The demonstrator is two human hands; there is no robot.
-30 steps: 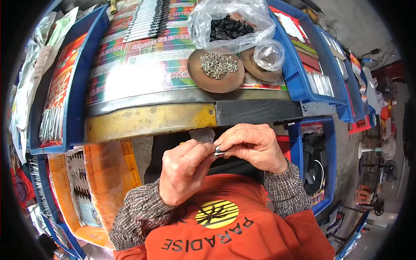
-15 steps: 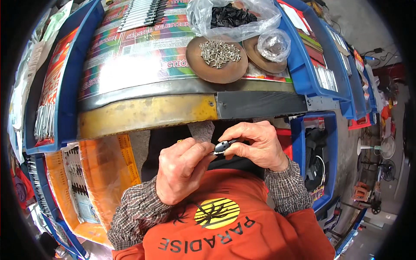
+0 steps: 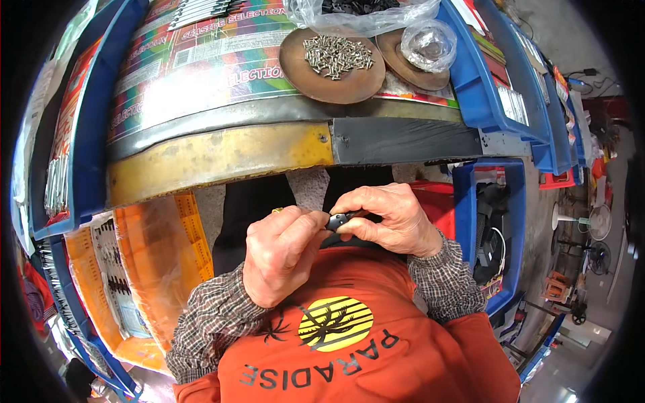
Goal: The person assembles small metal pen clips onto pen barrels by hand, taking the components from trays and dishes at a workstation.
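Observation:
In front of my orange shirt, both hands meet at a small dark grey and black part (image 3: 337, 221) with a rounded end and a small round mark in it. My left hand (image 3: 279, 252) pinches its left end between thumb and fingertips. From the other side my right hand (image 3: 392, 218) grips it with thumb and forefinger; a black end runs back under the fingers. The fingers hide much of the piece, so its exact kind cannot be made out. Beyond the bench edge, small metal rivets (image 3: 336, 57) lie heaped in a round brown dish (image 3: 295, 75).
A metal-edged bench (image 3: 222, 158) spans the space ahead. On it are a clear plastic bag (image 3: 396, 20) of black parts and a second brown dish (image 3: 430, 79) holding crumpled plastic. Blue bins (image 3: 87, 127) flank both sides. An orange bag (image 3: 151, 269) sits lower left.
The held part has turned slightly, and its pale lower edge shows less. My hands stay together around it. The bench sits higher in the view, as the camera has tilted a little.

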